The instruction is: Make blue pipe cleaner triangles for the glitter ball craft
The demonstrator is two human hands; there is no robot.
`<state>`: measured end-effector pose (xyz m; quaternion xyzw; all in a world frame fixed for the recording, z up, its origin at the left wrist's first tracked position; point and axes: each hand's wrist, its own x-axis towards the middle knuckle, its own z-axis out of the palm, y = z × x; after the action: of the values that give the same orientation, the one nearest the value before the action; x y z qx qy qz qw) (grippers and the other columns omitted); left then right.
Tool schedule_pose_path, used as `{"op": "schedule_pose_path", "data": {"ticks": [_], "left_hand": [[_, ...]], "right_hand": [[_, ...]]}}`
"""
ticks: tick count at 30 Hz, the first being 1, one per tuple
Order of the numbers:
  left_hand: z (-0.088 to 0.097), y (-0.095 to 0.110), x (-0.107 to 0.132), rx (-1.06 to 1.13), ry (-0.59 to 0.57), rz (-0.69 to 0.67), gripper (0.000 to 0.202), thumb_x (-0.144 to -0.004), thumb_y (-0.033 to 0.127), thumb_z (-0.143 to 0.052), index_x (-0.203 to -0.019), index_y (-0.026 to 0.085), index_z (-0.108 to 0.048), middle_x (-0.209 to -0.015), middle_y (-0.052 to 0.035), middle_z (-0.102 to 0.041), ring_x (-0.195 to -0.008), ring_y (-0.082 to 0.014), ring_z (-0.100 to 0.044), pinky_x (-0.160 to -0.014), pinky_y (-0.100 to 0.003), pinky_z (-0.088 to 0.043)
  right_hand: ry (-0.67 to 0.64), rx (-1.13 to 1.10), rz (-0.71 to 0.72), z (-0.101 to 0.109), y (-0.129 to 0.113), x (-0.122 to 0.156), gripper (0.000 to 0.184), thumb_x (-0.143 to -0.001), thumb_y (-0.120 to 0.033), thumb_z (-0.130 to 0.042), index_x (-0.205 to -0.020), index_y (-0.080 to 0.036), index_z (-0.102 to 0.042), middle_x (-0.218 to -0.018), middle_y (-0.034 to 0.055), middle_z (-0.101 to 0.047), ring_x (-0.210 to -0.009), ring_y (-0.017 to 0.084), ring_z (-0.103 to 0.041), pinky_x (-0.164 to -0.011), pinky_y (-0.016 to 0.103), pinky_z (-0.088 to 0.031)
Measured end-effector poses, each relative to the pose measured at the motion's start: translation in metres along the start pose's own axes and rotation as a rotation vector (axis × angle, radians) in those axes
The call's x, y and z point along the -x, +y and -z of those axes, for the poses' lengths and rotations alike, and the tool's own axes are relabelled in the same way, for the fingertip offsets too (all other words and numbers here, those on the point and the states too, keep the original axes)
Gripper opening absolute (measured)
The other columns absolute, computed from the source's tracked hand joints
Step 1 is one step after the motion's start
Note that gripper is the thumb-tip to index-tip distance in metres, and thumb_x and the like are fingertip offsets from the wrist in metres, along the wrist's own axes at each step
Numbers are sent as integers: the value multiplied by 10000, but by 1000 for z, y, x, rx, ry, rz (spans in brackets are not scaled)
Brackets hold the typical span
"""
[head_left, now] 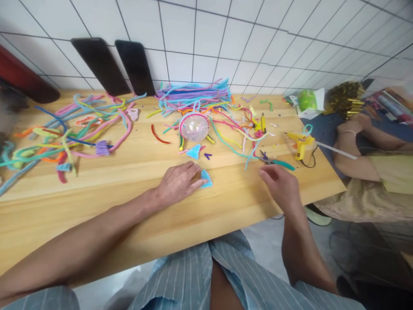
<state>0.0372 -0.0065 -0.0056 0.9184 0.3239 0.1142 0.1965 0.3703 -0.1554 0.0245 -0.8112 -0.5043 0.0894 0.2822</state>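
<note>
My left hand (180, 183) rests on the wooden table, its thumb and fingers closed at the left edge of a light-blue triangular pipe-cleaner piece (207, 178). A similar blue piece (194, 151) lies just beyond it, near a small bent purple bit (208, 156). Behind these sits a clear plastic ball (194, 127) with a pink rim band and a blue loop on top. My right hand (282, 185) hovers at the table's front right with curled fingers; whether anything is between them is hidden. Just past its fingertips lie teal-handled pliers (280, 163).
Loose pipe cleaners (97, 125) spread over the left side; a bundle (196, 94) lies by the tiled wall. Two black phones (135, 66) lean there. A yellow glue gun (300, 144) with a glue stick is at right, near another person's arm (348, 146).
</note>
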Motion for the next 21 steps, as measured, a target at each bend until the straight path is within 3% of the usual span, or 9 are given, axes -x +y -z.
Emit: {"op": "schedule_pose_path", "data": {"ticks": [4, 8, 12, 15, 17, 19, 21], "left_hand": [[-5, -7, 0, 83, 141, -76, 261, -1090, 437, -652, -1088, 207, -776, -1048, -77, -805, -958, -248, -775, -835, -347, -583], [-7, -15, -5, 208, 285, -91, 251, -1087, 390, -635, -980, 203, -765, -927, -54, -793, -856, -204, -748, -839, -331, -587], [-6, -17, -7, 297, 351, -90, 228, -1072, 341, -641, -936, 218, -776, -879, -23, -801, -792, -174, -731, -917, -347, -608], [-2, -16, -6, 317, 409, -112, 226, -1058, 320, -659, -896, 218, -780, -864, -15, -814, -758, -162, -731, -898, -336, -609], [1, -16, -6, 314, 447, -125, 249, -1048, 327, -674, -844, 221, -768, -801, -4, -801, -704, -157, -714, -813, -319, -588], [3, -18, -6, 319, 470, -105, 290, -1042, 344, -673, -785, 229, -741, -727, 13, -770, -644, -152, -681, -756, -320, -561], [4, -19, -7, 340, 485, -63, 329, -1037, 364, -661, -736, 238, -704, -672, 25, -734, -620, -154, -659, -763, -335, -559]], "right_hand": [[224, 181, 37, 20, 59, -10, 493, -926, -652, -689, -1121, -207, -774, -1197, 200, -811, -1178, 403, -740, -1088, 632, -557], [156, 260, 112, 17, 100, -29, 637, -894, -686, -697, -1282, -181, -725, -1421, 256, -742, -1413, 454, -642, -1221, 698, -462], [93, 243, 105, 12, 101, -34, 585, -843, -604, -759, -1259, -193, -735, -1491, 249, -715, -1474, 460, -606, -1267, 702, -414], [244, 43, 18, 19, 94, -30, 450, -839, -573, -769, -1109, -214, -783, -1333, 193, -799, -1311, 406, -703, -1202, 619, -489], [403, -115, -111, 27, 96, -31, 318, -873, -539, -747, -946, -232, -777, -1066, 131, -837, -1038, 336, -753, -1024, 523, -581], [519, -200, -220, 36, 106, -38, 260, -910, -487, -705, -818, -245, -722, -844, 80, -788, -811, 269, -699, -840, 436, -580], [581, -201, -274, 45, 121, -54, 204, -901, -418, -699, -779, -255, -681, -779, 54, -745, -742, 232, -645, -767, 391, -532]]}}
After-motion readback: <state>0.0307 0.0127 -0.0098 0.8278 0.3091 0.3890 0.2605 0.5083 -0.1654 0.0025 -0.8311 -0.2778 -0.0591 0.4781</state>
